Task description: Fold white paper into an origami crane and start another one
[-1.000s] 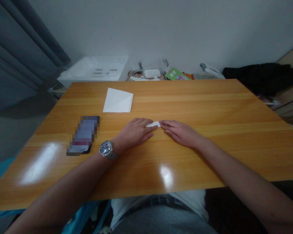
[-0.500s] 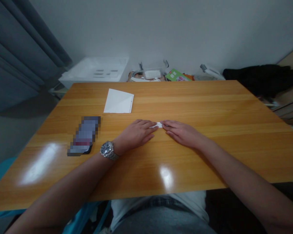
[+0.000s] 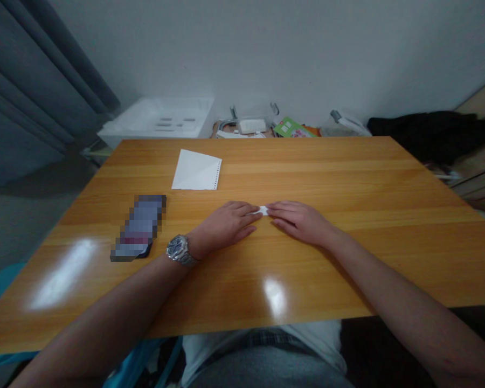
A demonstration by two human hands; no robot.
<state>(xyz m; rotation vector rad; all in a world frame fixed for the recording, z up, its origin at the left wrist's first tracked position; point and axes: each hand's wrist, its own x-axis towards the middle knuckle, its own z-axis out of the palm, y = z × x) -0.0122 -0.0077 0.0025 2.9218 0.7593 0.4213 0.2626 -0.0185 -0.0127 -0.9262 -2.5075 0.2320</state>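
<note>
A phone [image 3: 142, 223] lay leftmost, then a sheet [image 3: 196, 171]. The left hand [image 3: 228, 229], fingers extended, covered one end of a small white paper [image 3: 263, 210] on the table [image 3: 347, 180], the right hand [image 3: 301, 222] the other; whether either pinched it, I couldn't tell.

1. Centre of the bench [image 3: 347, 175]: the slip [image 3: 263, 210], left hand [image 3: 231, 223] at its left end, right hand [image 3: 299, 222] at its right!
2. Wide left, there's the phone [image 3: 141, 223].
3. Behind phone and left hand lies the sheet [image 3: 197, 171].
4. Beyond the far edge: tray [image 3: 141, 121] leftmost, booklet [image 3: 293, 128] mid-row, cloth [image 3: 424, 132] far right.
</note>
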